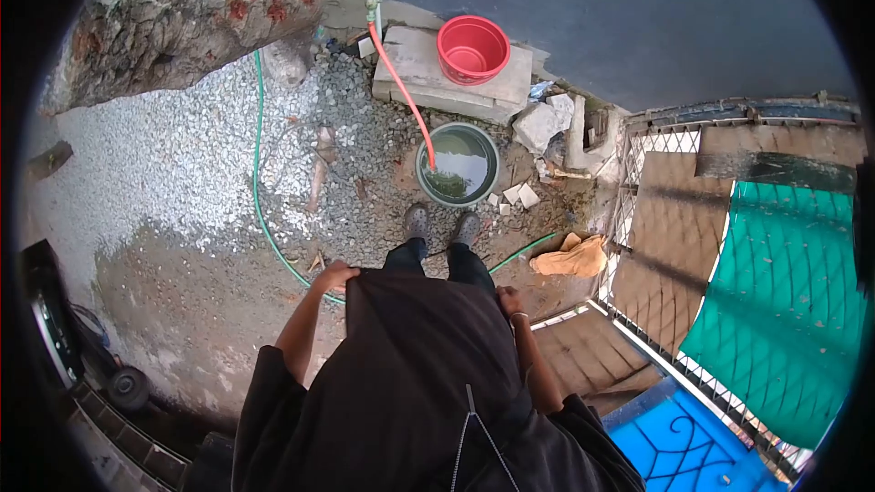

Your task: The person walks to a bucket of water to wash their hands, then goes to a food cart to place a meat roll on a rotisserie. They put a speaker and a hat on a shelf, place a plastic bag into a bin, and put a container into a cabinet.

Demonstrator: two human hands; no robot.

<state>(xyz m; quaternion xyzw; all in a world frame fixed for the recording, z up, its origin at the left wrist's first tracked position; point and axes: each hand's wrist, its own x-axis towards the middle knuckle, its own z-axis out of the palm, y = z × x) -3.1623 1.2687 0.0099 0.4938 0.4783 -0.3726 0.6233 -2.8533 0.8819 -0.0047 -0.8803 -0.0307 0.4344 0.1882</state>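
Note:
A dark shirt [419, 355] fills the lower middle of the head view. My left hand [335, 277] is closed on the shirt's hem at its left corner. At the hem's right side, my right hand [510, 301] has its fingers curled against the cloth. Beyond my feet stands a round grey-green tub [498, 167] holding water. An orange hose [401, 85] runs from a tap [373, 2] down into the tub. A red basin [473, 44] sits on a concrete slab [406, 84] behind the tub.
A green hose [257, 155] curves over the gravel on the left. A thick log [182, 32] lies at the upper left. Broken stones [544, 123] and an orange-brown cloth [570, 260] are on the right, beside a metal fence with green sheeting [775, 301].

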